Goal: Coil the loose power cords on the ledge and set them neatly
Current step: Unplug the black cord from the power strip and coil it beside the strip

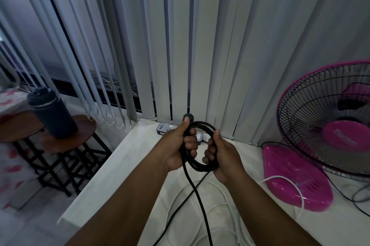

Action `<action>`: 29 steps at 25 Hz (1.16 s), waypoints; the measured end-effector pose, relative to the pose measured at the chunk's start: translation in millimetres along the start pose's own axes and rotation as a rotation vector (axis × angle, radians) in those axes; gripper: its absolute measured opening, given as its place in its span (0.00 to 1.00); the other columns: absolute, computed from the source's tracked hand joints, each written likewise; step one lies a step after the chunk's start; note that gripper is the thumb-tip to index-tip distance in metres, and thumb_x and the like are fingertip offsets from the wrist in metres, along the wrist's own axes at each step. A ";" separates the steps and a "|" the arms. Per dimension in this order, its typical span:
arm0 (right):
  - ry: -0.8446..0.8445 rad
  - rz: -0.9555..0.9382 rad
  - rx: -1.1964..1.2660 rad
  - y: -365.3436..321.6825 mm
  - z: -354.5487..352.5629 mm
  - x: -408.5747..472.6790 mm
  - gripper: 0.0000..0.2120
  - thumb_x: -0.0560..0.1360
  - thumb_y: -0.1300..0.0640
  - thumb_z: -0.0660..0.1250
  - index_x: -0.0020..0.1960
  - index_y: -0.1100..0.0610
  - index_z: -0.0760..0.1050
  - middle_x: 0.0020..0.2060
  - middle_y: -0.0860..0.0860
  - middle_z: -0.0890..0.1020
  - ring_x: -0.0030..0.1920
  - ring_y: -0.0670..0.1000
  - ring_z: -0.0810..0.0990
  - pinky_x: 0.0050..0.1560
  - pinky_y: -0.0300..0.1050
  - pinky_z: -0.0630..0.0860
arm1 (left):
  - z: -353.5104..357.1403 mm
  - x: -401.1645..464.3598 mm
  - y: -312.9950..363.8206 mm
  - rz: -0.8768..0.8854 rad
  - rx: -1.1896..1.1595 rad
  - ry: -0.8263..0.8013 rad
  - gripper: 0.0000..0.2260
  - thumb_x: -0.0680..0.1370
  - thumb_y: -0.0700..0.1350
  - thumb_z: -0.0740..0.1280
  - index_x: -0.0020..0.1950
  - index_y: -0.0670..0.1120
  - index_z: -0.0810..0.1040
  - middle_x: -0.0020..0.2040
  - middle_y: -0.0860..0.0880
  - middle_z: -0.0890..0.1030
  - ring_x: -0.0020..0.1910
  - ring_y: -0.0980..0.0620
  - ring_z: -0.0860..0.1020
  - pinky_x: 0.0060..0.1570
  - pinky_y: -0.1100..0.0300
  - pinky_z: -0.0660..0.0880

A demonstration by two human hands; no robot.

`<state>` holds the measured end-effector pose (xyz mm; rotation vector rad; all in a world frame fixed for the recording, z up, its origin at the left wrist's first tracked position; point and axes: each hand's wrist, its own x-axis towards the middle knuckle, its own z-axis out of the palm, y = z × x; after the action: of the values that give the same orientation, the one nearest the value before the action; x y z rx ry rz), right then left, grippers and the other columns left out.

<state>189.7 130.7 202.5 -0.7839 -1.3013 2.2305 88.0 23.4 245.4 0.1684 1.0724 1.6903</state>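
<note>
A black power cord [202, 125] is wound into several loops held above the white ledge [128, 157]. My left hand [178, 149] grips the left side of the coil, thumb pressed near the round black plug [188, 116] at its top. My right hand [222, 157] clasps the coil's right side. Two loose black strands [197, 193] trail down from the coil and cross over the ledge toward me. A white cord [220, 205] lies in loose loops on the ledge under my arms.
A power strip [165, 126] lies at the back of the ledge beneath vertical blinds [180, 45]. A pink fan [328, 131] stands at the right with its base [294, 177] on the ledge. At the left, a dark bottle [52, 113] stands on round wooden stools [66, 141].
</note>
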 end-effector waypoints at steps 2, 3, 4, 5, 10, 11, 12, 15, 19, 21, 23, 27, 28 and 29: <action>-0.032 0.020 -0.023 9.5 -4.0 0.3 0.21 0.76 0.41 0.63 0.42 0.61 0.74 0.28 0.53 0.71 0.27 0.50 0.72 0.29 0.44 0.75 | 0.9 1.1 0.4 0.041 -0.032 -0.006 0.18 0.78 0.59 0.63 0.36 0.47 0.72 0.24 0.54 0.64 0.20 0.57 0.62 0.19 0.64 0.62; -0.079 0.061 -0.027 18.6 -6.5 -1.4 0.23 0.75 0.40 0.62 0.44 0.62 0.76 0.32 0.56 0.76 0.30 0.52 0.76 0.32 0.46 0.78 | 0.4 1.5 2.6 0.069 -0.046 0.003 0.18 0.78 0.58 0.63 0.36 0.47 0.72 0.24 0.54 0.64 0.19 0.58 0.61 0.18 0.65 0.60; -0.156 0.129 -0.037 30.4 -10.3 -4.2 0.26 0.76 0.39 0.59 0.48 0.63 0.77 0.36 0.58 0.80 0.34 0.54 0.80 0.35 0.48 0.79 | -1.0 1.9 5.8 0.099 -0.062 0.020 0.18 0.79 0.58 0.62 0.36 0.47 0.71 0.24 0.54 0.64 0.19 0.58 0.60 0.17 0.65 0.58; -0.260 0.218 -0.068 44.9 -15.8 -8.4 0.27 0.77 0.39 0.57 0.51 0.63 0.78 0.39 0.59 0.83 0.37 0.56 0.82 0.39 0.49 0.79 | -3.1 1.9 10.1 0.128 -0.079 0.039 0.18 0.80 0.57 0.61 0.35 0.47 0.70 0.23 0.54 0.63 0.18 0.58 0.60 0.17 0.66 0.57; -0.604 0.477 -0.353 118.7 -84.8 -37.0 0.17 0.72 0.43 0.72 0.37 0.57 0.77 0.25 0.53 0.73 0.26 0.50 0.75 0.35 0.45 0.73 | -24.5 -7.3 49.2 0.258 -0.110 0.139 0.18 0.81 0.56 0.59 0.34 0.48 0.71 0.21 0.55 0.64 0.18 0.59 0.60 0.17 0.66 0.57; -0.499 0.516 -0.349 123.8 -106.1 -39.4 0.17 0.69 0.44 0.75 0.36 0.57 0.76 0.26 0.54 0.69 0.25 0.50 0.71 0.33 0.45 0.70 | -30.0 -10.7 59.6 0.279 -0.112 0.154 0.19 0.81 0.57 0.59 0.34 0.48 0.71 0.21 0.55 0.64 0.18 0.59 0.60 0.17 0.66 0.57; -0.377 0.529 -0.344 124.7 -125.6 -41.9 0.18 0.66 0.44 0.76 0.35 0.57 0.74 0.26 0.54 0.67 0.24 0.50 0.68 0.32 0.44 0.68 | -35.3 -14.2 68.5 0.294 -0.106 0.168 0.19 0.81 0.57 0.59 0.34 0.48 0.71 0.21 0.55 0.64 0.17 0.59 0.60 0.17 0.66 0.57; -0.079 0.470 -0.368 102.2 -153.0 -35.2 0.17 0.67 0.45 0.71 0.34 0.57 0.71 0.22 0.51 0.63 0.20 0.47 0.62 0.25 0.40 0.60 | -44.3 -18.5 75.9 0.288 -0.037 0.187 0.19 0.80 0.57 0.59 0.34 0.48 0.70 0.21 0.55 0.63 0.17 0.58 0.59 0.17 0.67 0.56; 0.159 0.333 0.096 38.1 -116.0 4.5 0.12 0.80 0.54 0.61 0.42 0.61 0.72 0.18 0.48 0.63 0.16 0.44 0.59 0.17 0.32 0.56 | -34.3 -6.7 44.8 0.170 0.106 0.235 0.18 0.80 0.56 0.60 0.35 0.48 0.71 0.22 0.54 0.63 0.17 0.58 0.59 0.17 0.67 0.55; 0.090 0.200 0.261 -0.4 -78.8 12.0 0.11 0.80 0.58 0.57 0.46 0.62 0.75 0.23 0.49 0.70 0.19 0.45 0.64 0.18 0.35 0.61 | -28.0 0.6 28.8 0.124 0.133 0.269 0.18 0.80 0.57 0.60 0.35 0.47 0.71 0.22 0.54 0.63 0.18 0.57 0.58 0.17 0.68 0.55; -0.015 0.011 0.216 -27.1 -45.4 9.5 0.10 0.80 0.63 0.58 0.52 0.62 0.78 0.29 0.50 0.76 0.25 0.45 0.69 0.23 0.37 0.66 | -21.5 6.1 17.7 0.099 0.141 0.281 0.19 0.80 0.58 0.60 0.36 0.47 0.73 0.23 0.53 0.64 0.18 0.57 0.58 0.17 0.67 0.55; -0.084 -0.310 -0.316 -34.3 4.4 -11.6 0.11 0.78 0.64 0.64 0.55 0.56 0.82 0.28 0.48 0.78 0.28 0.46 0.73 0.29 0.39 0.72 | -8.4 11.6 6.4 0.149 0.141 0.281 0.23 0.78 0.63 0.60 0.40 0.44 0.78 0.25 0.51 0.72 0.19 0.57 0.61 0.18 0.67 0.57; -0.093 -0.350 -0.428 -30.5 12.1 -17.2 0.10 0.77 0.63 0.66 0.54 0.54 0.83 0.27 0.47 0.79 0.28 0.46 0.75 0.30 0.39 0.73 | -5.3 11.8 5.8 0.174 0.152 0.286 0.24 0.76 0.65 0.61 0.41 0.44 0.79 0.27 0.50 0.74 0.19 0.57 0.62 0.18 0.67 0.57; -0.105 -0.362 -0.481 -26.0 17.5 -22.7 0.09 0.76 0.63 0.68 0.53 0.54 0.84 0.27 0.48 0.81 0.29 0.45 0.76 0.30 0.38 0.74 | -2.2 11.2 5.6 0.193 0.177 0.290 0.25 0.74 0.66 0.63 0.41 0.44 0.79 0.27 0.50 0.75 0.20 0.56 0.63 0.18 0.66 0.58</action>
<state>197.3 117.5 238.1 -0.5321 -1.8979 1.7132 78.1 31.3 243.8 0.1462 1.4634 1.8287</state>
